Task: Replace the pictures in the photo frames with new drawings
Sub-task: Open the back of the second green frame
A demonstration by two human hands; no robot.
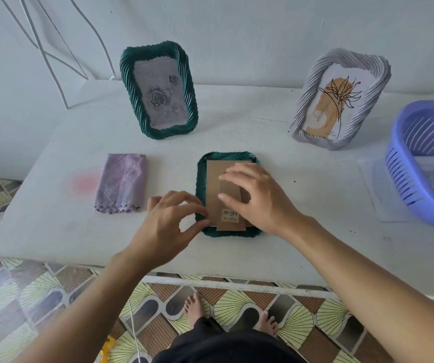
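A dark green frame [201,179] lies face down at the table's middle, its brown cardboard backing [214,184] with a barcode sticker facing up. My right hand [257,196] rests flat on the backing, fingers spread over its stand flap. My left hand [170,220] pinches at the frame's lower left edge with thumb and fingertips. A second green frame [158,89] stands at the back left with a grey rose picture. A white frame [340,98] stands at the back right with a line drawing of a flower.
A folded lilac cloth [122,183] lies left of the flat frame. A purple plastic basket [425,163] sits at the right edge over a sheet of paper [378,189]. The white table [315,218] ends just before my bare feet.
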